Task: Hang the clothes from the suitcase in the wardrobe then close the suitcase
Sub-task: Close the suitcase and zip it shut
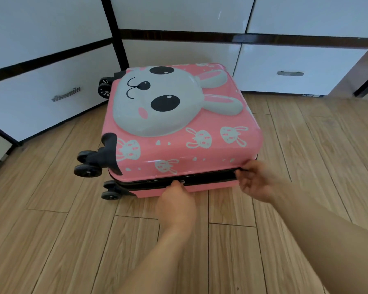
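Fingers of the left hand (175, 205) curl in against the dark zip seam (200, 180) that runs along the near side of the pink suitcase (200, 134), their tips pinched at a small silver zip pull (182, 182) near the middle of that seam; the back of the hand hides how the tips close on it. Fingers of the right hand (256, 181) bend loosely at the right end of the same seam, thumb and forefinger nipping a small dark tab (242, 170) at the suitcase's near right corner, the other fingers hanging relaxed below. Both forearms reach in from the bottom edge of the view. The suitcase lies flat on the wooden plank floor (72, 240), lid down on its base, with a raised grey rabbit face (157, 102) on top and small white rabbits printed along the near edge. Its black wheels (87, 164) stick out to the left, two pairs near and one pair at the far left corner. The far side of the suitcase sits close to the white wardrobe (179, 15), whose lower drawers carry metal handles (290, 73) left and right. No clothes are in view.
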Tool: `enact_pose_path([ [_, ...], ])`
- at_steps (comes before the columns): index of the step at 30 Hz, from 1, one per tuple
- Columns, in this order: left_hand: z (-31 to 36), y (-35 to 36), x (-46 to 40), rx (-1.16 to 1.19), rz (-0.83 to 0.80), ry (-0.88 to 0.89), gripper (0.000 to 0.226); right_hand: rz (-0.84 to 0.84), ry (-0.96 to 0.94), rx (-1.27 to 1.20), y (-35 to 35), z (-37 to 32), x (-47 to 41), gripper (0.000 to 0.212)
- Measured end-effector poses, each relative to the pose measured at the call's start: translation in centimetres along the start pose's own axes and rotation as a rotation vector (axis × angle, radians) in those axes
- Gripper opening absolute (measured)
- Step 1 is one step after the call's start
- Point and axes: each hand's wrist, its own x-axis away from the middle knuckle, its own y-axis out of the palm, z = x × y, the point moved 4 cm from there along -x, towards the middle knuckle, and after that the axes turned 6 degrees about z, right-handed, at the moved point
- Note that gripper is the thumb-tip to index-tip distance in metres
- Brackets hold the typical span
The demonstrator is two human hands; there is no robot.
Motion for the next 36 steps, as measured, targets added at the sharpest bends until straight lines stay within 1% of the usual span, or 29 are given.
enact_pose_path([
  [3,-0.3,-0.2,0.3,0.005,-0.001,-0.022,0.023,0.006,-0.05,-0.036,-2.0,-2.2,-0.6,0.018],
  [5,-0.3,-0.3,0.3,0.005,0.001,-0.04,0.022,0.012,-0.073,0.043,-2.2,-2.2,-1.1,0.025],
  [7,-0.2,-0.4,0.3,0.008,0.005,-0.053,0.021,0.067,-0.114,0.164,-2.0,-1.7,-1.5,0.031],
  [10,0.1,-0.2,0.7,-0.023,-0.018,-0.039,0.019,0.077,-0.13,0.232,-2.0,-0.4,-1.0,0.031],
  [13,1.4,1.0,2.3,-0.094,-0.108,0.033,0.02,0.028,-0.099,0.284,-2.4,1.2,0.0,0.032],
  [17,4.0,3.0,5.6,-0.106,-0.204,0.114,0.022,-0.054,-0.001,0.291,-2.9,4.1,1.0,0.037],
  [20,4.4,3.9,7.1,-0.115,-0.215,0.135,0.027,-0.103,0.052,0.452,-3.6,3.9,1.9,0.043],
  [22,4.3,4.2,7.4,-0.092,-0.205,0.141,0.026,-0.048,-0.002,0.654,-4.3,2.0,2.2,0.044],
  [24,4.2,4.2,7.4,-0.071,-0.19,0.132,0.024,0.099,-0.181,0.784,-4.9,-0.5,1.6,0.038],
  [25,4.2,4.1,7.4,-0.059,-0.165,0.14,0.022,0.168,-0.272,0.774,-5.2,-1.7,1.0,0.034],
  [26,4.2,3.8,7.3,-0.038,-0.116,0.155,0.021,0.2,-0.324,0.733,-5.2,-2.5,0.3,0.029],
  [27,4.2,3.7,7.3,-0.005,-0.055,0.175,0.019,0.2,-0.345,0.674,-5.0,-2.9,-0.3,0.026],
  [28,4.2,3.6,7.3,0.03,-0.004,0.181,0.017,0.183,-0.347,0.639,-4.7,-3.0,-0.9,0.028],
  [31,3.6,3.8,7.4,0.065,0.059,0.154,0.01,0.115,-0.32,0.624,-3.2,-2.0,-2.7,0.049],
  [33,3.3,4.1,7.3,0.049,0.064,0.196,0.009,0.076,-0.259,0.58,-2.4,-0.8,-4.0,0.057],
  [34,3.1,4.3,7.2,0.023,0.053,0.232,0.012,0.06,-0.226,0.546,-2.1,-0.3,-4.6,0.057],
  [36,2.8,4.7,6.9,-0.024,0.046,0.309,0.012,0.054,-0.158,0.436,-2.0,0.0,-5.5,0.046],
])
